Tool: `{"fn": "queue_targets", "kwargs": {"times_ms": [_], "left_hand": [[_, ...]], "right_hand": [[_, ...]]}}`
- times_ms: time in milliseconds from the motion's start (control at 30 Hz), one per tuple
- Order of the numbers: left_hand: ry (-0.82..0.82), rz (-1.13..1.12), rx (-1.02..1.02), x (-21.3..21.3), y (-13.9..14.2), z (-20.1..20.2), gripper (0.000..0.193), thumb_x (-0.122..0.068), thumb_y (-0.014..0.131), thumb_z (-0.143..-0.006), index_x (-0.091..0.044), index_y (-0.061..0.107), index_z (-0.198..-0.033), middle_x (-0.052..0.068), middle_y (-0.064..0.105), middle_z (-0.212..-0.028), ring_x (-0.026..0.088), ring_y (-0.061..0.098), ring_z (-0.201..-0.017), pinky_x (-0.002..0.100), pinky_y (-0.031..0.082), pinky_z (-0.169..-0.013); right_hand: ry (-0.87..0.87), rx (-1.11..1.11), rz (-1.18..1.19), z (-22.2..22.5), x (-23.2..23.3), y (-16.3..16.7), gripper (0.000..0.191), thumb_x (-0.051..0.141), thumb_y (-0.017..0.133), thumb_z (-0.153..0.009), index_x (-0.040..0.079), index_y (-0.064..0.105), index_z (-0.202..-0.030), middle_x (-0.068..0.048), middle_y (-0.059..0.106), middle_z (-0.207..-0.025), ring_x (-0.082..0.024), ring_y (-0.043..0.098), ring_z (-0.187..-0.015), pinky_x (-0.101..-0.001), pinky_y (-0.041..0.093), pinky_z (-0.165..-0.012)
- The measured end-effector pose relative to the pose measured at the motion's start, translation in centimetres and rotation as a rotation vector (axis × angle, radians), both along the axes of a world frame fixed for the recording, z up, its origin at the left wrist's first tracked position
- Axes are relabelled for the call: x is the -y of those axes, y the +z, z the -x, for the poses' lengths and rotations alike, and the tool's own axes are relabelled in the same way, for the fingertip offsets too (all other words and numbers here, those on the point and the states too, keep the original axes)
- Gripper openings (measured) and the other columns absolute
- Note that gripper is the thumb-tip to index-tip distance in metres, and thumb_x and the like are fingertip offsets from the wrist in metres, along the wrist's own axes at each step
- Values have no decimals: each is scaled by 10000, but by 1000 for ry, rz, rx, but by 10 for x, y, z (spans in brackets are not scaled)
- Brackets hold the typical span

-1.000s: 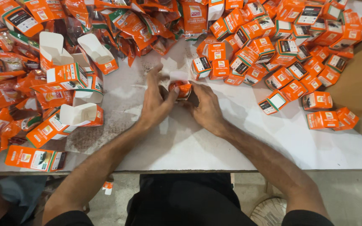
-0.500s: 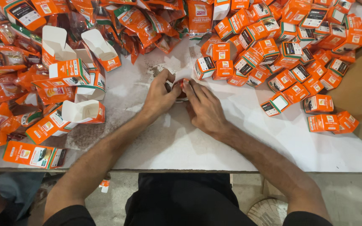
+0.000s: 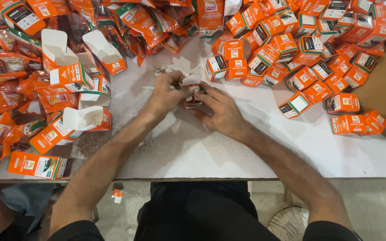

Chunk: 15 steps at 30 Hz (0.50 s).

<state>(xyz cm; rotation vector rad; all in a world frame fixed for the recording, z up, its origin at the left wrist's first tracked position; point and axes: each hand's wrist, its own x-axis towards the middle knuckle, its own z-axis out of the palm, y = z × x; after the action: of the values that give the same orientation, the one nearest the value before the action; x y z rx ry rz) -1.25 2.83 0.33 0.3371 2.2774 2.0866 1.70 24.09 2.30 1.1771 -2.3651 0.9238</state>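
Note:
Both hands meet over the middle of a white table (image 3: 228, 147). Between them sits a small orange carton (image 3: 192, 99) with a white flap sticking up. My left hand (image 3: 165, 93) grips its left side, fingers curled on the flap. My right hand (image 3: 220, 109) covers its right side, fingers pressing on the top. Most of the carton is hidden by the fingers.
A heap of closed small orange cartons (image 3: 309, 49) fills the back right. Open cartons with white flaps up (image 3: 74, 71) stand at the left, with orange pouches (image 3: 5, 93) piled behind and around them. A flat carton (image 3: 39, 164) lies at the front left edge.
The hands stayed together over the carton; its white flap now stands up between the fingers. The camera view shifted slightly.

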Motion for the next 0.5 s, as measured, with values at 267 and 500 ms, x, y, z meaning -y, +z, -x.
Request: {"fn": "queue_targets", "kwargs": {"times_ms": [267,500], "left_hand": [[-79,398,-734,11,21,-38,421,-86,742,-883,26,629,-1272,219,645,-1349,388,609,-1288,457,514,-1062],[-71,353,-609,7,15,-37,377,-36,709,-872,-28,644,-1243,195,627,-1430,380,535,-1424,458,480,-1162]], "right_hand": [[-73,282,178,-4,3,-8,689,-24,784,-848,46,330,-1361,-208,671,-1289,-374,690,-1188,-436,566,-962],[-87,338,166,-5,3,0,687,-8,802,-853,49,324,-1343,-213,678,-1297,-367,706,-1161,-429,572,-931]]}}
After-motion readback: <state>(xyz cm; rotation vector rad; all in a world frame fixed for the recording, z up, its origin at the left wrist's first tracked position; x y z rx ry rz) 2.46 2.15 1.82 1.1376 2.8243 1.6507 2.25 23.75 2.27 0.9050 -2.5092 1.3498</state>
